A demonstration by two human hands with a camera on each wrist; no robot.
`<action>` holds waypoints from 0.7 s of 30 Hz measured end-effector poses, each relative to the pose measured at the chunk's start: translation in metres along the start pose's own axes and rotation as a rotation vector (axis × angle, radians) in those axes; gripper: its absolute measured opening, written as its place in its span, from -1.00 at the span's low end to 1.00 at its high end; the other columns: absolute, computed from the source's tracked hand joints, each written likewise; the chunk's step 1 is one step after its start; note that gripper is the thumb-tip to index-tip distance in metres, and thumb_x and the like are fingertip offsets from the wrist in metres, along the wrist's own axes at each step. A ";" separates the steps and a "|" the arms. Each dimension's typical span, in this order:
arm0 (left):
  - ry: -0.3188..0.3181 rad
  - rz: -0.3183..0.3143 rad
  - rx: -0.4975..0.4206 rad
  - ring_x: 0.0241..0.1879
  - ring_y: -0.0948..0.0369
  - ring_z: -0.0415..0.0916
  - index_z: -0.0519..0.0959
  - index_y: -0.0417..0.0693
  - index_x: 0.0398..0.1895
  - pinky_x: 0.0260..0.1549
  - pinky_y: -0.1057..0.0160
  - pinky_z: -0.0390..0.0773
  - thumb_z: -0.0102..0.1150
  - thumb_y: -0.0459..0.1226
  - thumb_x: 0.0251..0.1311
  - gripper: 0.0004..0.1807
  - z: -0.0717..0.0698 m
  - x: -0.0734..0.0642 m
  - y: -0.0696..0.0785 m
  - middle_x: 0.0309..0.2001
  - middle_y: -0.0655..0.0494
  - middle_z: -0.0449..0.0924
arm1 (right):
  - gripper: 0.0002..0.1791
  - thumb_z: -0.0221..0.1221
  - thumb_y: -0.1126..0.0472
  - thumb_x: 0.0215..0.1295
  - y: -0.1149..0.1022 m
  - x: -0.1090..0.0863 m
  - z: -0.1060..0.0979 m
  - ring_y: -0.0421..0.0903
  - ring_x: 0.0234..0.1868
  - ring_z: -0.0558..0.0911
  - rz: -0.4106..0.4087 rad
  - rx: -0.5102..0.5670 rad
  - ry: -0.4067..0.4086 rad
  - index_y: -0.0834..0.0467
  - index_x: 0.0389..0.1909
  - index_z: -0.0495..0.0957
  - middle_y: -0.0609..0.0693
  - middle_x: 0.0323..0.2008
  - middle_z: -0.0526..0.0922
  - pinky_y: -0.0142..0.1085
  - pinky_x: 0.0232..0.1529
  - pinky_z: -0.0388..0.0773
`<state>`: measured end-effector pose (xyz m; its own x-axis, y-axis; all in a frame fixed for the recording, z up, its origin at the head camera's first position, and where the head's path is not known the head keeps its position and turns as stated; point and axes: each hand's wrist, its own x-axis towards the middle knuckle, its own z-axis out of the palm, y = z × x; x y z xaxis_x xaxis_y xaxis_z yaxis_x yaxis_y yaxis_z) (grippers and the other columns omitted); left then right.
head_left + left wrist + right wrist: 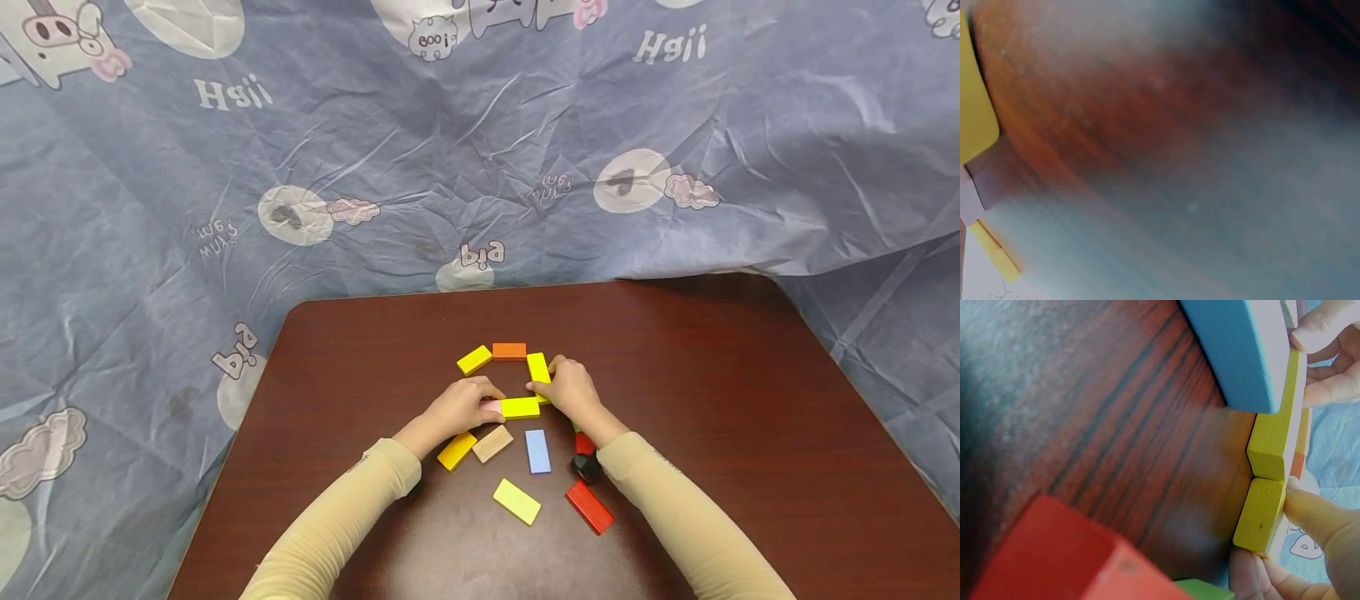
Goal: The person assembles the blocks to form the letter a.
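Here's the left hand point(467, 404), thumb and fingers pinching a pale pink rectangular block point(491, 406), one end set against a bright yellow rectangular block point(520, 407) lying crosswise. Over to the right hand point(573, 390): thumb and finger pinch the near end of a second bright yellow block point(537, 373), which touches the crosswise one at the corner. Beyond the hands, an orange rectangular block point(509, 352) sits just beside that second block's far end, with a slanted yellow block point(474, 360) at its left. Nearer the person, an amber block point(457, 451) and a plain wooden block point(492, 444) lie side by side, then a light blue block point(537, 451), a pale yellow block point(517, 501) and a red block point(590, 507). All on the dark reddish-brown desk point(375, 358), a printed blue-grey cloth point(420, 158) behind it!
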<state>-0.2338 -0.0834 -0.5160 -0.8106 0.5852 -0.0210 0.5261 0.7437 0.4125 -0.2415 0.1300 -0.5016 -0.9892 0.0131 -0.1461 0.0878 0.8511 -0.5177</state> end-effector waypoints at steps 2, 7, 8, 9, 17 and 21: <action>0.004 0.000 0.005 -0.14 0.25 0.56 0.70 0.00 0.01 -0.09 0.34 0.57 0.36 -0.08 0.18 -0.63 0.000 0.000 0.001 -0.06 0.15 0.67 | -0.44 0.43 -0.02 0.10 0.000 -0.001 0.000 0.01 -0.36 0.50 -0.005 0.001 0.001 0.35 -0.13 0.51 0.19 -0.28 0.60 -0.25 -0.33 0.49; 0.013 0.000 0.015 -0.17 0.26 0.55 0.70 0.00 -0.01 -0.14 0.36 0.56 0.36 -0.07 0.18 -0.64 0.001 0.000 0.001 -0.06 0.15 0.67 | -0.45 0.43 -0.01 0.11 0.000 -0.001 0.000 0.01 -0.37 0.50 -0.006 0.007 0.000 0.36 -0.13 0.50 0.19 -0.29 0.59 -0.25 -0.34 0.47; 0.017 0.002 0.015 -0.17 0.26 0.56 0.71 0.00 -0.01 -0.15 0.36 0.56 0.37 -0.07 0.18 -0.65 0.001 0.000 0.001 -0.06 0.15 0.67 | -0.45 0.43 -0.01 0.11 0.000 -0.001 0.000 0.01 -0.37 0.50 -0.005 0.008 0.000 0.36 -0.13 0.50 0.19 -0.29 0.59 -0.26 -0.34 0.47; 0.021 0.005 0.015 -0.17 0.25 0.56 0.71 -0.01 -0.02 -0.16 0.37 0.56 0.37 -0.07 0.17 -0.65 0.001 0.000 0.001 -0.06 0.14 0.67 | -0.45 0.43 -0.01 0.11 0.000 -0.001 -0.001 0.01 -0.37 0.50 -0.002 0.008 0.000 0.35 -0.13 0.50 0.19 -0.29 0.59 -0.26 -0.34 0.47; 0.028 0.002 0.005 -0.18 0.26 0.57 0.71 -0.01 -0.03 -0.14 0.36 0.57 0.37 -0.08 0.18 -0.66 0.002 -0.001 0.001 -0.10 0.15 0.68 | -0.48 0.37 -0.05 0.17 0.005 -0.004 -0.004 -0.02 -0.40 0.51 -0.013 0.028 0.009 0.35 -0.16 0.55 0.15 -0.35 0.63 -0.30 -0.38 0.45; 0.026 -0.006 -0.013 -0.20 0.26 0.56 0.72 -0.01 -0.03 -0.16 0.37 0.56 0.38 -0.09 0.16 -0.66 0.001 -0.001 0.002 -0.11 0.15 0.68 | -0.52 0.30 -0.02 0.25 0.012 -0.007 -0.013 -0.04 -0.39 0.57 -0.041 0.076 0.002 0.35 -0.12 0.58 0.13 -0.38 0.67 -0.26 -0.35 0.50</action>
<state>-0.2314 -0.0825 -0.5160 -0.8206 0.5716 0.0003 0.5176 0.7429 0.4246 -0.2350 0.1469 -0.4959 -0.9924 -0.0199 -0.1215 0.0555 0.8085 -0.5858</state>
